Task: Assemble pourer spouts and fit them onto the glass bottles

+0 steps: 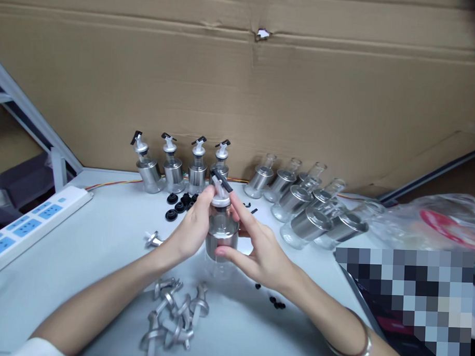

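Note:
An oil bottle (221, 245) of clear glass with a steel sleeve stands upright between my hands, a silver pourer spout (221, 199) with a black flap on its neck. My left hand (195, 223) pinches the side of the spout. Around the sleeve and neck closes my right hand (262, 246), its thumb on the steel and its index finger up against the spout. Black ring stoppers (171, 215) lie behind my left hand. Loose silver spouts (176, 316) are heaped near me, with one more spout (153, 240) apart to the left.
Several bottles with spouts (173, 170) line the back left; several open-necked bottles (295, 201) crowd the back right. A power strip (37, 218) is at left. Small black pieces (278, 304) lie below my right wrist. Plastic wrap (415, 220) sits at right, before a cardboard wall (166, 82).

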### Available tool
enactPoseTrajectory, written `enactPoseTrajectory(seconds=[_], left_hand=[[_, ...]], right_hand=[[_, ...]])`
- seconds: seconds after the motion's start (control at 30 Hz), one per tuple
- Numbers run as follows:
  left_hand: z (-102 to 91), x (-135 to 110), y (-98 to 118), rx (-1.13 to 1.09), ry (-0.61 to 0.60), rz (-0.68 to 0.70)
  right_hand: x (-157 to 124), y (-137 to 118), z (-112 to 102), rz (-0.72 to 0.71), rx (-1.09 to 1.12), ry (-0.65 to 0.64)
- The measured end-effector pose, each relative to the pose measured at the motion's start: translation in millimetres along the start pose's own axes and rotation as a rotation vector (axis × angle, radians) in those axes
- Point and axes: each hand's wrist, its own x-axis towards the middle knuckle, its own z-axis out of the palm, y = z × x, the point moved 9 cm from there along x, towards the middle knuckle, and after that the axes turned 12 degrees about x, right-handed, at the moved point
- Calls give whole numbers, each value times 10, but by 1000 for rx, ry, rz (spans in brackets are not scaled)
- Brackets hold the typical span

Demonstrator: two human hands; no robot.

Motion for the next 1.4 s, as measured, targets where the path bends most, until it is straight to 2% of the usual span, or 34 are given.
enactPoseTrajectory(seconds=[0.07,0.23,0.33,0.5,0.6,0.7,0.8,0.87,1.0,1.1,1.23,1.4], left_hand=[[10,17,8,10,-14,7],[-169,70,-17,104,152,60],[-191,81,-85,87,184,51],[-36,14,-29,100,79,77],[46,-17,114,184,-23,139],[56,-11,226,213,-91,180],[10,3,273,253,-103,175],[-62,7,282,286,-63,156],[-241,6,330,263,71,194],[-300,20,310,212,101,203],[-327,14,325,181,104,245],[-376,-25,377,189,122,259]], right_hand=[[2,29,-12,19,-39,18],[-8,61,11,44,-141,115],[-13,54,49,29,-223,153],[-27,100,-23,26,-269,225],[-9,142,-83,52,-245,189],[15,150,-136,51,-236,147],[37,174,-214,24,-216,156],[57,277,-346,61,-202,233],[148,564,-749,131,-211,482],[316,735,-911,112,-278,541],[497,1002,-837,142,-325,473],[458,1265,-691,181,-332,490]])
